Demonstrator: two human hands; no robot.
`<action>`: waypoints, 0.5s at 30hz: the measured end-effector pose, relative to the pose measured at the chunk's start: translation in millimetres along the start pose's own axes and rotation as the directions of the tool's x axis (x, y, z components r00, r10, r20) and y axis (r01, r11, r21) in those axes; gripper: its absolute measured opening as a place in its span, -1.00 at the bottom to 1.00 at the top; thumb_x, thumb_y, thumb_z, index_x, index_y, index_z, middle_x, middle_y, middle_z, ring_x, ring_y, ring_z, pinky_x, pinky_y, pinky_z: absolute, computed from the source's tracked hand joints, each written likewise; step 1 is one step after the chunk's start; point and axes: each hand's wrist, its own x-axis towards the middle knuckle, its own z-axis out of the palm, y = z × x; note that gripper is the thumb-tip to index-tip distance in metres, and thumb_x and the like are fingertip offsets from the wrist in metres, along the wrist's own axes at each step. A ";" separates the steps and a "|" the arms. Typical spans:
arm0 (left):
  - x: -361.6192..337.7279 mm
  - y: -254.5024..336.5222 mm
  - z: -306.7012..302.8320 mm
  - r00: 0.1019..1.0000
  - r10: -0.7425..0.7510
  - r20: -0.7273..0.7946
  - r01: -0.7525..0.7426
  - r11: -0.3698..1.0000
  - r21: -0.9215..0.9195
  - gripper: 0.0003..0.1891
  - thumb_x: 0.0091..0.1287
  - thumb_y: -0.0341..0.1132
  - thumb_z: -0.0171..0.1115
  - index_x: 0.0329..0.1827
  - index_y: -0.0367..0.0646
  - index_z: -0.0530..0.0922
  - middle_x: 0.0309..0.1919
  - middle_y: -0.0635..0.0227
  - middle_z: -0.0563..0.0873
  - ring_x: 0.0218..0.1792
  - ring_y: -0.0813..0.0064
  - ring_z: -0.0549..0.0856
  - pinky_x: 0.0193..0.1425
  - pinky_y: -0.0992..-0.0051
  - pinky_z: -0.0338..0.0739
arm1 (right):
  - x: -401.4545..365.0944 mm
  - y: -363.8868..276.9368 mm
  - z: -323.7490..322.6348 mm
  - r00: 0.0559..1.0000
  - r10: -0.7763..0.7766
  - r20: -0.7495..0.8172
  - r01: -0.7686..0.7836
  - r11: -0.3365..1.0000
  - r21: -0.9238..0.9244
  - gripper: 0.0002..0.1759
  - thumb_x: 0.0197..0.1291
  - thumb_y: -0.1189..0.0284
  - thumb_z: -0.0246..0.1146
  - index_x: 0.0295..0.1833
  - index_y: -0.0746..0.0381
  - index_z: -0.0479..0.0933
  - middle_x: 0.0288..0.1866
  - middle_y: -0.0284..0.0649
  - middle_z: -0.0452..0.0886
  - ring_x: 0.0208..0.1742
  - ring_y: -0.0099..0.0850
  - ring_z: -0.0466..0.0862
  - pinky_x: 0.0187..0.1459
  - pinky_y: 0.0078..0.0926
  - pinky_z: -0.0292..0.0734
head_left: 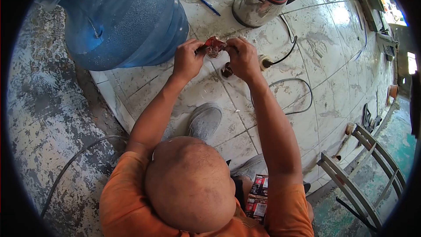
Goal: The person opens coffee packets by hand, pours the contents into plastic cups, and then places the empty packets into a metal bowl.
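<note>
Both hands grip a small red sachet (214,44), its top pulled apart and its inside showing. My left hand (189,57) pinches its left side; my right hand (244,59) pinches the right side. A clear cup seems to stand just beneath the sachet, mostly hidden by it. Beside my right hand is a small cup (227,71) with something dark brown in it, partly covered by the hand. On the lap lies a strip of red and black sachets (258,197).
A large blue water jug (127,22) stands at the left. An electric kettle (259,6) and a blue pen (209,7) are on the tiles beyond. A black cord (287,55) runs to a round pale fitting (265,62). Metal rails (351,188) lie at right.
</note>
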 end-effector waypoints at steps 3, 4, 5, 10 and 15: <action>0.3 0.3 1.1 1.000 0.000 -0.001 0.000 1.000 -0.015 -0.85 0.28 -0.46 0.49 -0.13 -0.26 0.77 -0.28 0.13 0.77 -0.27 0.08 0.77 -0.20 0.27 0.58 | 3.1 3.8 0.1 1.000 -0.024 0.008 0.024 1.000 -0.019 -0.88 0.27 0.56 0.30 -0.11 0.34 0.65 -0.18 0.06 0.71 -0.12 0.12 0.72 -0.07 -0.08 0.61; 1.5 -0.3 1.4 1.000 0.017 -0.002 -0.017 1.000 -0.004 -0.85 0.28 -0.46 0.49 -0.12 -0.26 0.77 -0.28 0.14 0.78 -0.27 0.09 0.77 -0.20 0.27 0.58 | 2.0 2.8 1.2 1.000 -0.016 0.001 0.016 1.000 -0.022 -0.88 0.27 0.57 0.30 -0.10 0.35 0.63 -0.18 0.06 0.70 -0.12 0.13 0.71 -0.07 -0.07 0.60; 2.6 0.0 1.8 0.999 0.037 -0.005 -0.037 0.999 0.007 -0.86 0.29 -0.45 0.49 -0.12 -0.25 0.77 -0.28 0.15 0.78 -0.28 0.10 0.77 -0.20 0.27 0.58 | 0.6 2.1 3.5 0.998 -0.037 0.047 0.037 0.999 -0.005 -0.88 0.29 0.58 0.29 -0.09 0.35 0.62 -0.17 0.07 0.69 -0.10 0.13 0.70 -0.06 -0.08 0.60; 1.0 0.8 -1.1 1.000 -0.007 -0.006 0.007 1.000 0.017 -0.86 0.31 -0.43 0.49 -0.11 -0.23 0.78 -0.28 0.17 0.78 -0.29 0.13 0.77 -0.22 0.29 0.58 | 2.8 2.9 2.3 0.996 -0.086 -0.002 0.086 0.996 0.010 -0.89 0.23 0.68 0.22 -0.14 0.33 0.57 -0.23 0.09 0.65 -0.12 0.18 0.65 -0.09 0.00 0.56; -0.5 -1.0 -2.9 1.000 -0.005 0.008 0.005 1.000 0.010 -0.86 0.31 -0.43 0.49 -0.10 -0.22 0.78 -0.29 0.19 0.77 -0.31 0.17 0.76 -0.24 0.32 0.58 | 2.2 5.1 -2.8 0.997 -0.067 -0.032 0.067 0.998 -0.004 -0.81 0.33 0.56 0.30 0.03 0.30 0.63 -0.13 0.05 0.71 -0.09 0.08 0.71 -0.05 -0.14 0.61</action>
